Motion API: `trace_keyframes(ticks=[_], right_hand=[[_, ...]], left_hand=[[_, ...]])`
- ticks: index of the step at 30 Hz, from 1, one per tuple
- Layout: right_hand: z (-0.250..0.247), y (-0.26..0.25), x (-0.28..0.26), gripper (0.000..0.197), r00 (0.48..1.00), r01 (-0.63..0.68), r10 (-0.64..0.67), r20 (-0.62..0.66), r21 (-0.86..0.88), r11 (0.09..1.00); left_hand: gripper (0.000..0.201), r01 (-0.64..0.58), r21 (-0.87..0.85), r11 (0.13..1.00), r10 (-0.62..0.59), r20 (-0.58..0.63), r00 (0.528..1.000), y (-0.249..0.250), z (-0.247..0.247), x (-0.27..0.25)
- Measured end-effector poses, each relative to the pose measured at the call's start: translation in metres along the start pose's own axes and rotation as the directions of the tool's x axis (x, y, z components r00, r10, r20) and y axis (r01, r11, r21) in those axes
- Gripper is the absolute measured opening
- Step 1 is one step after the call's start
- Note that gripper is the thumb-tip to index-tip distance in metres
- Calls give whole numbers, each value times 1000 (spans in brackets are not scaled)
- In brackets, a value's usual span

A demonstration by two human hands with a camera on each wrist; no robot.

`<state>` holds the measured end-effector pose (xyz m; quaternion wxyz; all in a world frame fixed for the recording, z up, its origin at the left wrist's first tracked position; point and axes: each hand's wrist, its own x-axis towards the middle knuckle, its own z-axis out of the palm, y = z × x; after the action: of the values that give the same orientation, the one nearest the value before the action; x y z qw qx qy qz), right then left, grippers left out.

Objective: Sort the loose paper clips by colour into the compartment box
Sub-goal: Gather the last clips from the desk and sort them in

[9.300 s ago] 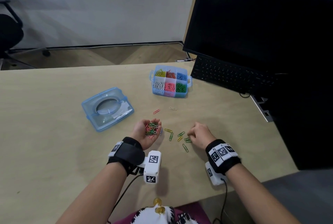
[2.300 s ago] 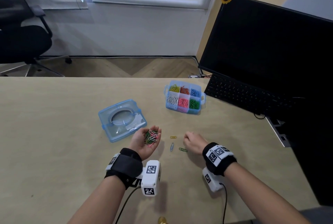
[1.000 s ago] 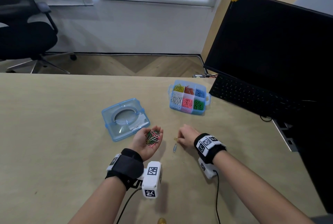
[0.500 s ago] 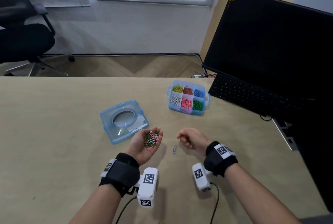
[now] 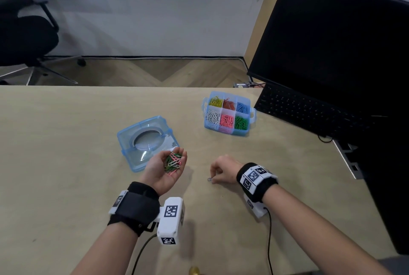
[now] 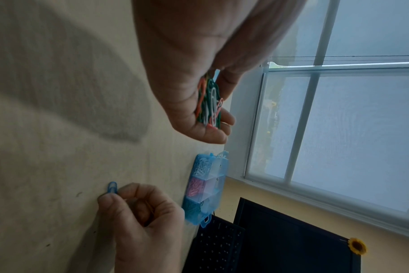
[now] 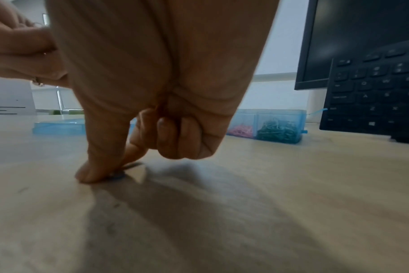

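Office: monitor, kbd, desk

Both forearms reach in from the near edge of the desk, bare, each with a black strap and a white tagged camera block at the wrist. The left hand is turned palm up, raised off the desk top, fingers loosely cupped round a small heap of mixed clips. The right hand is palm down to its right, thumb and forefinger tips pressed to the desk top and pinching a blue clip, the other three fingers curled into the palm
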<state>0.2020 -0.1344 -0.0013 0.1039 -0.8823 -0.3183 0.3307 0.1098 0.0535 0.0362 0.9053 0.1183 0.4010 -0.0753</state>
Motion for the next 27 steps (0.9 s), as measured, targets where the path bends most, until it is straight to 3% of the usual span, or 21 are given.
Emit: trace_keyframes(ticks=[4,7,8,11,13,16,21,24,27], right_hand=[[-1,8,-2,12,996,-40,33,77,92,995],[-5,15,-5,18,997,-59,38,66,349,935],[-6,15,-8,20,995,-90,56,81,509,856],[-9,19,-13,29,986,-169,75,151,869,464],[-12,23,-14,31,987,-163,73,146,919,360],[-22,25,-14,30,990,-130,98,100,921,366],[-53,41,0,22,943,-104,319,-98,823,559],[-76,53,16,17,857,-83,452,-246,801,593],[-103,66,35,15,711,-42,584,-392,805,592]], left_hand=[[26,8,16,1000,-8,-11,1000,-1,-1,1],[25,7,-9,1000,-7,-25,1000,2,-10,1],[25,2,-23,1000,-3,-27,1000,4,-15,1],[23,-15,-44,999,12,-56,998,11,-25,1],[17,-21,-34,999,18,-70,997,14,-29,1],[13,-39,-19,999,37,-75,996,16,-31,3],[19,-73,-36,997,69,-100,993,16,-25,8],[23,-68,-23,997,65,-111,992,12,-16,11],[23,-45,-19,999,42,-106,993,9,-8,14]])
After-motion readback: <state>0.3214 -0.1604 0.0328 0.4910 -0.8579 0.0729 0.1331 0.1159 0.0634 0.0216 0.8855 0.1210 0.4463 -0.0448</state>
